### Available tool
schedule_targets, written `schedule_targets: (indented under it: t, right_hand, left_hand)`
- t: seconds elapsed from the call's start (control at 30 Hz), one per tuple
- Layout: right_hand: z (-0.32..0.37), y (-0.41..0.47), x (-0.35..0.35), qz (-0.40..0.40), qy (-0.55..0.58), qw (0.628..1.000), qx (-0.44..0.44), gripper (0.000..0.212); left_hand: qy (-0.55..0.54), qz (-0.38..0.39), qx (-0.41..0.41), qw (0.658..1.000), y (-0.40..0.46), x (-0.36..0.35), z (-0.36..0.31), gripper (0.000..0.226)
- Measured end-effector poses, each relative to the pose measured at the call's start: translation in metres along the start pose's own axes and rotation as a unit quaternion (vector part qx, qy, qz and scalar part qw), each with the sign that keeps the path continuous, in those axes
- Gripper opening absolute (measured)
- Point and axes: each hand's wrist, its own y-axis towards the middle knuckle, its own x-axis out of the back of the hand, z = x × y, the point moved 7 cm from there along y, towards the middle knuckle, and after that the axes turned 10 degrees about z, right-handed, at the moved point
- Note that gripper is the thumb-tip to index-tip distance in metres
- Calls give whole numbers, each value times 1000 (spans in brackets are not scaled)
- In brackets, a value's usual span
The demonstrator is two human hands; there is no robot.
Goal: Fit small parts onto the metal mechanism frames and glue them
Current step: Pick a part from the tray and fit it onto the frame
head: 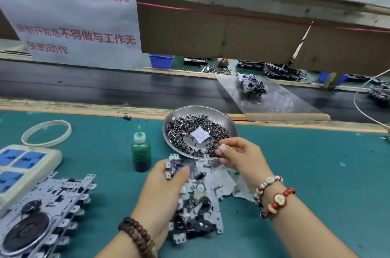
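Metal frame (198,200) beside glue bottle (140,152), seemingly apart.

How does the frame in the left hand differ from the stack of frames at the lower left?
The frame in the left hand is a single piece, gripped at its far end; the stack of frames is several layers lying untouched on the green mat. The stack's top frame carries a large dark round wheel; the held frame shows only smaller parts. Both are perforated silver metal.

Head-worn view, angled down, close over bench (295,173)
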Motion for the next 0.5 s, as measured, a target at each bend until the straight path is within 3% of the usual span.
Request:
schedule_targets:
  t: [0.07, 0.17, 0.27, 0.4, 0.5]
  right_hand:
    - [0, 2, -1, -5, 12, 1000, -4, 11]
    - [3, 3, -5, -7, 6, 1000, 1, 11]
    - [4, 2, -11, -1, 21, 1000, 6, 11]
    - [4, 0, -15, 6, 31, 999, 10, 9]
    - [2, -2, -9, 3, 25, 1000, 0, 11]
  left_hand:
    - [21, -27, -51, 998, -4, 13, -22, 7]
    - [186, -104, -169, 962, -19, 26, -61, 16]
    - [424, -128, -277, 852, -32, 6, -84, 35]
    - [664, -29, -204, 719, -30, -44, -50, 44]
    - [713, 35, -220, 665, -32, -74, -36, 38]
